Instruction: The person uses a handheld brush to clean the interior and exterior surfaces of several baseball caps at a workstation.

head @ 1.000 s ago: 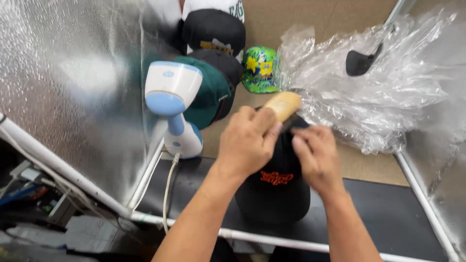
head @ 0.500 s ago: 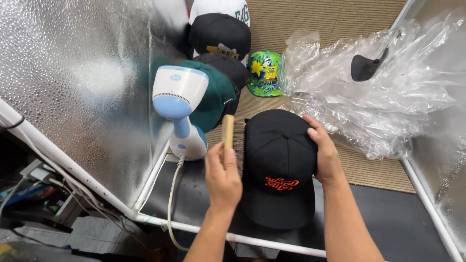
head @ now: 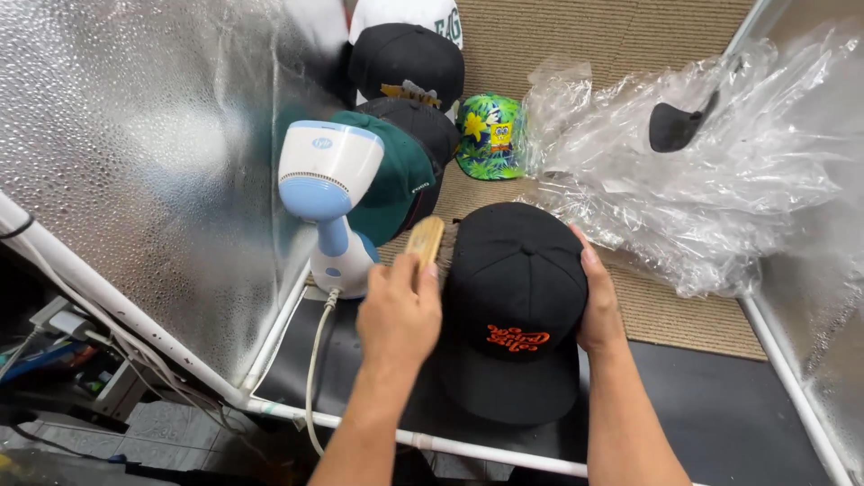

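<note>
- From my remote seat I see the black cap [head: 515, 306] lying on the dark mat [head: 711, 396] right in front of me, with its brim towards me and its crown pointing away — so its long axis runs away from the body.
- My left hand [head: 399, 315] sits just left of the cap; the cap lies to the right of its fingers [head: 423, 277].
- Those fingers are curled shut around a wooden brush [head: 425, 241], which tilts up and to the right, with its bristles touching the cap's left side.
- My right hand [head: 596, 301] is pressed against the cap's right side, fingers half open and cupped around the crown — steadying rather than pinching.
- Both hands touch the cap; only the left carries a tool.
- Nearby: a blue and white steamer [head: 326, 198] stands left of the brush, a green cap [head: 396, 175] and other caps behind it, and crumpled clear plastic [head: 702, 171] to the right.
</note>
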